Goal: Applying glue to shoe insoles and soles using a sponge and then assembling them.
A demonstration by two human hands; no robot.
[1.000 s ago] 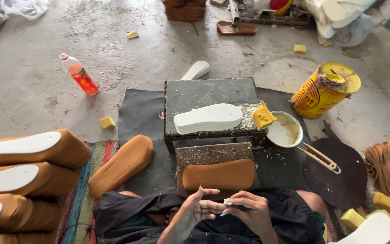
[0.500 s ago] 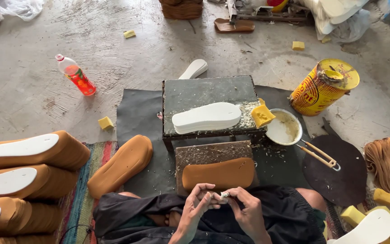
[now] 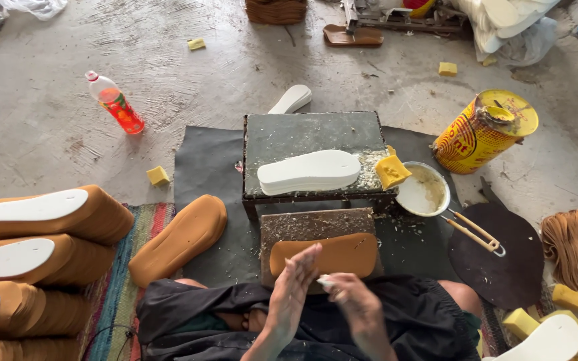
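I see the grey concrete floor point(image 3: 48, 127) filling the upper half of the frame, with a dark mat point(image 3: 209, 167) spread across the middle. On the mat stands a low work block point(image 3: 309, 134), and a white sole point(image 3: 309, 172) lies flat on its near edge, beside a yellow sponge point(image 3: 391, 172). A yellow tin point(image 3: 484, 132) lies tilted at the upper right, and a white glue bowl point(image 3: 424, 190) sits just right of the block. Tan soles point(image 3: 41, 214) are stacked at the lower left, and one tan sole point(image 3: 322, 255) rests on a board at bottom centre, just above my hands. My left hand point(image 3: 292, 294) is spread flat, fingers straight, holding nothing. My right hand point(image 3: 352, 301) is curled, pinching a small white scrap point(image 3: 324, 283) between the two hands. A red drink bottle point(image 3: 115, 102) lies at the upper left.
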